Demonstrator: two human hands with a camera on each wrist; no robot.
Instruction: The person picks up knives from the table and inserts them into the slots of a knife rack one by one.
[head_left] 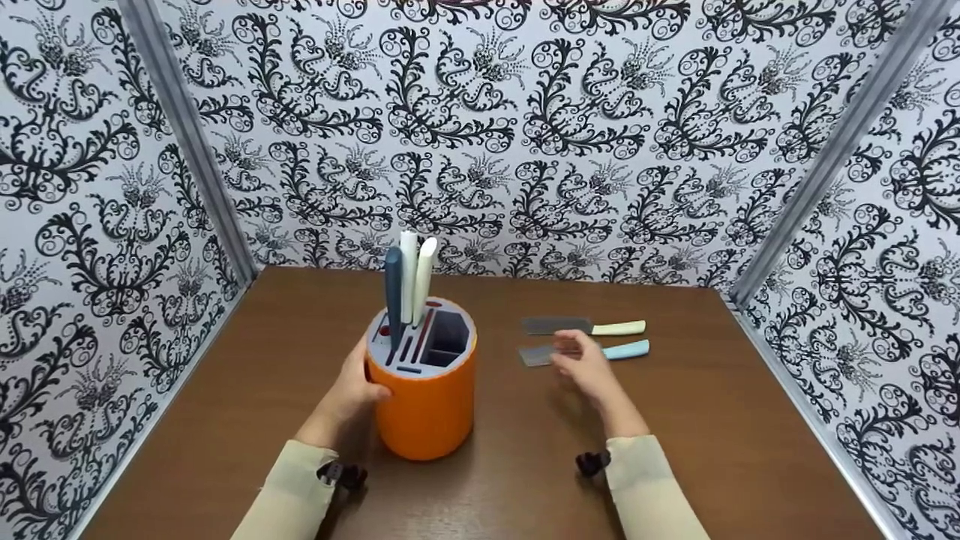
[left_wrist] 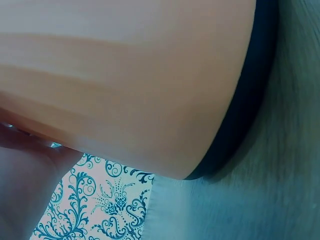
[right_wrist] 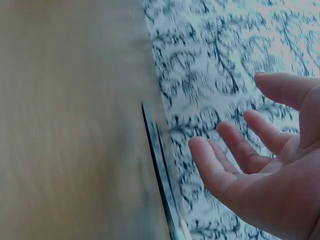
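Swirly walls (head_left: 480, 112), brown desk (head_left: 750, 420): three handles (head_left: 409, 277) already up in the orange block (head_left: 427, 416), left hand (head_left: 351, 394) gripping it; yellow knife (head_left: 619, 328) and blue knife (head_left: 627, 350) still out, right hand (head_left: 589, 369) near them, relaxed, empty.

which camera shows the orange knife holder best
The head view: the orange knife holder shows from slotted top to bottom, though the left hand covers part. Left wrist: only wall and dark base. Right wrist: nothing clear.

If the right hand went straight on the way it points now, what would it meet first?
Probably the yellow-handled knife's blade; but the right hand appears raised, so it might pass above towards the patterned wall.
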